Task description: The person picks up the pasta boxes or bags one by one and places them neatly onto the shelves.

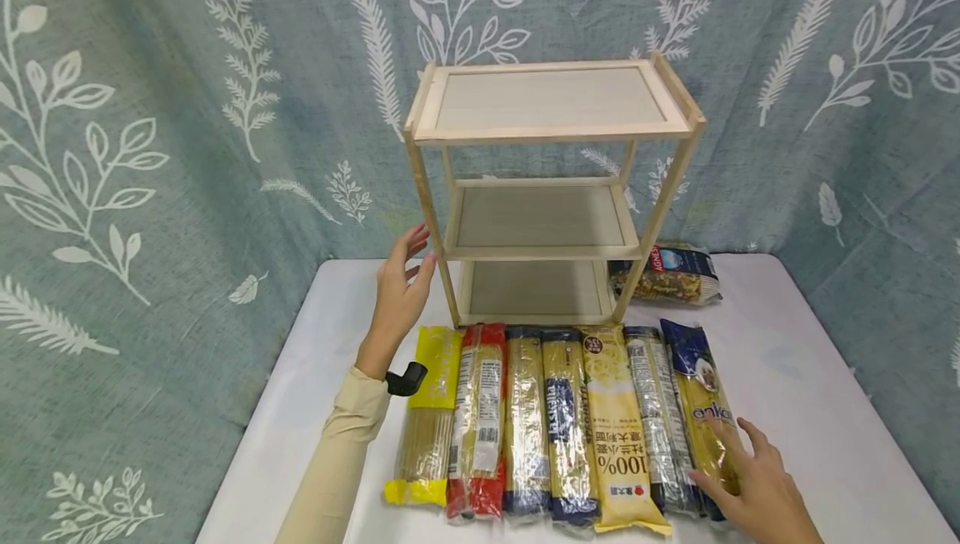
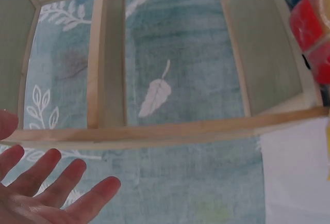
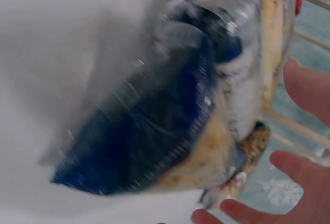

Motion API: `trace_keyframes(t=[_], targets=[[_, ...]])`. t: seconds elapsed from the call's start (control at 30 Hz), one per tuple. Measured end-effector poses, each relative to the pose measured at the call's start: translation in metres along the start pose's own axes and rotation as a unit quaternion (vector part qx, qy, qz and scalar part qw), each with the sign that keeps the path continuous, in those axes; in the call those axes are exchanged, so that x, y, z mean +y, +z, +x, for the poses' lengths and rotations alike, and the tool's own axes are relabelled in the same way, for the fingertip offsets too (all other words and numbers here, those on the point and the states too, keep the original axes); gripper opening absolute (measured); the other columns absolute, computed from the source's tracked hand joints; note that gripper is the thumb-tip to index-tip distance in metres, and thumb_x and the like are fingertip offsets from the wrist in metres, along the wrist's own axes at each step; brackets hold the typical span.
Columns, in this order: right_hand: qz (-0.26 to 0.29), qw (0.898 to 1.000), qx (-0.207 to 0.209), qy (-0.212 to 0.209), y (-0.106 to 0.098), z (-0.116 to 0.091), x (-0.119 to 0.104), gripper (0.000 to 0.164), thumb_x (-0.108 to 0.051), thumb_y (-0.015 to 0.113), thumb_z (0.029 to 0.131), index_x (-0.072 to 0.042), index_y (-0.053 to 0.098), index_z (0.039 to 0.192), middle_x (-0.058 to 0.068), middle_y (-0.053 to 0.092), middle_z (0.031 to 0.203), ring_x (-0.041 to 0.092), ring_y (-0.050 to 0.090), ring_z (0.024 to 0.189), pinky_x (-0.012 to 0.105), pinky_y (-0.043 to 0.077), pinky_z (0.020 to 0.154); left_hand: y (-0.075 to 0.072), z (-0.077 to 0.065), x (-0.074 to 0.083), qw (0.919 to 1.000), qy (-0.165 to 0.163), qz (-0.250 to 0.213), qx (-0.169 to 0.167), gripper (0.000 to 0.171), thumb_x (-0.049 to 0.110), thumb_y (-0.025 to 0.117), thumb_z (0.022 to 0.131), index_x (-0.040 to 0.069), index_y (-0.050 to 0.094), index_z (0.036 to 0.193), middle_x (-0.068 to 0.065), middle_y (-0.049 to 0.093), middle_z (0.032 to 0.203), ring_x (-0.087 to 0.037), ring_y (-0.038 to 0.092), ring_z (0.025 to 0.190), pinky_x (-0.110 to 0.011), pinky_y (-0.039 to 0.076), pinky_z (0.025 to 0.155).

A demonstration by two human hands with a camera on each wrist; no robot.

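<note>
My left hand is raised at the left post of a three-tier wooden shelf rack, fingers spread and holding nothing. In the left wrist view its fingertips lie just below the rack's wooden post. At the front right, my right hand hovers over the lower part of a blue-and-yellow spaghetti pack, its fingers apart and loosely bent. The right wrist view shows that pack's dark blue end blurred, with the fingers off to one side.
Left of the blue-and-yellow pack lie more long pasta packs in a row: a silvery one, a cream one, two blue-ended ones, a red one and a yellow one. A short pasta bag lies behind the rack's right side.
</note>
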State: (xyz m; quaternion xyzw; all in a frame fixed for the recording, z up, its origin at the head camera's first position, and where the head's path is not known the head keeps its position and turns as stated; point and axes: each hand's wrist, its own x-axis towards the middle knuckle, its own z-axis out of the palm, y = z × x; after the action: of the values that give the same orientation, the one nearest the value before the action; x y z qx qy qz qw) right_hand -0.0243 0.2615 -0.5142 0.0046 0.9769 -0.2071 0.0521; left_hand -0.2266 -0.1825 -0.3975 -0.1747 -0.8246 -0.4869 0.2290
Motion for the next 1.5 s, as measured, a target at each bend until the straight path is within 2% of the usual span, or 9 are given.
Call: trace_keyframes(t=[0.27,0.4,0.63,0.8,0.9,1.07,1.3,1.43,1.5], targets=[[0.003,0.996,-0.050,0.077,0.020,0.007,-0.001,0.086,-0.065,0.054,0.084,-0.007,0.033,0.145,0.044,0.026,0.127,0.065,0.038,0.105,0.064,0.045,0.064,0.006,0.005,-0.003,0.9996,-0.007,-0.024,-0.010,0.044,0.017,0.045,0.101,0.012,0.036,0.145,-0.016,0.048,0.136,-0.035,0.052,0.118,-0.055,0.048,0.086],[0.025,0.992,-0.066,0.108,0.025,0.005,0.003,0.075,-0.050,0.053,0.091,-0.008,0.027,0.147,0.047,0.023,0.125,0.065,0.041,0.098,0.062,0.045,0.060,0.010,0.007,-0.007,0.9994,-0.020,-0.013,-0.023,0.046,0.016,0.042,0.102,0.012,0.031,0.147,-0.019,0.045,0.137,-0.035,0.052,0.119,-0.051,0.046,0.092],[0.035,0.989,-0.079,0.122,0.032,0.000,0.014,0.079,-0.033,0.066,0.081,-0.005,0.029,0.145,0.046,0.024,0.123,0.061,0.044,0.095,0.060,0.046,0.063,0.020,0.008,-0.011,0.9998,-0.022,0.003,-0.002,0.044,0.014,0.040,0.103,0.006,0.033,0.145,-0.026,0.049,0.131,-0.038,0.055,0.113,-0.047,0.049,0.089],[0.056,0.996,0.005,0.065,0.038,-0.006,0.016,0.068,-0.023,0.069,0.078,0.002,0.043,0.135,0.046,0.032,0.120,0.061,0.046,0.092,0.061,0.045,0.065,0.025,0.009,-0.012,0.9995,-0.018,0.008,0.024,0.041,0.014,0.041,0.102,0.006,0.038,0.142,-0.026,0.054,0.124,-0.038,0.059,0.107,-0.045,0.053,0.077],[0.068,0.994,0.079,0.043,0.042,-0.009,0.014,0.056,-0.012,0.070,0.074,0.005,0.053,0.125,0.043,0.038,0.117,0.054,0.052,0.084,0.055,0.046,0.060,0.027,0.009,-0.014,0.9989,-0.016,0.022,0.037,0.040,0.011,0.043,0.102,0.005,0.040,0.141,-0.025,0.057,0.121,-0.038,0.060,0.104,-0.045,0.054,0.076],[0.075,0.976,0.199,0.048,0.050,-0.009,0.010,0.044,-0.002,0.067,0.071,0.002,0.064,0.115,0.035,0.048,0.110,0.043,0.058,0.072,0.045,0.045,0.049,0.028,0.010,-0.015,0.9983,-0.007,0.043,0.039,0.041,0.007,0.044,0.101,0.002,0.038,0.141,-0.026,0.059,0.118,-0.039,0.060,0.102,-0.047,0.053,0.078],[0.100,0.947,0.301,0.045,0.049,-0.008,0.003,0.039,0.002,0.062,0.071,0.001,0.070,0.109,0.029,0.056,0.102,0.043,0.059,0.075,0.052,0.047,0.055,0.029,0.011,-0.016,0.9972,0.005,0.065,0.035,0.042,0.007,0.044,0.100,0.000,0.037,0.141,-0.026,0.060,0.116,-0.038,0.061,0.101,-0.044,0.054,0.078],[0.112,0.936,0.333,0.034,0.037,-0.007,0.000,0.036,0.004,0.062,0.072,0.000,0.071,0.107,0.024,0.059,0.100,0.040,0.058,0.077,0.025,0.046,0.058,0.028,0.011,-0.017,0.9973,0.011,0.063,0.035,0.041,0.007,0.045,0.100,0.001,0.037,0.140,-0.027,0.059,0.117,-0.038,0.061,0.102,-0.044,0.054,0.077],[0.120,0.933,0.336,0.040,0.030,-0.007,-0.002,0.035,0.004,0.061,0.074,-0.001,0.072,0.107,0.023,0.060,0.100,0.038,0.058,0.077,0.012,0.036,0.054,0.027,0.010,-0.018,0.9972,0.013,0.064,0.038,0.040,0.007,0.044,0.100,0.001,0.038,0.140,-0.027,0.059,0.118,-0.038,0.061,0.101,-0.045,0.054,0.077]])
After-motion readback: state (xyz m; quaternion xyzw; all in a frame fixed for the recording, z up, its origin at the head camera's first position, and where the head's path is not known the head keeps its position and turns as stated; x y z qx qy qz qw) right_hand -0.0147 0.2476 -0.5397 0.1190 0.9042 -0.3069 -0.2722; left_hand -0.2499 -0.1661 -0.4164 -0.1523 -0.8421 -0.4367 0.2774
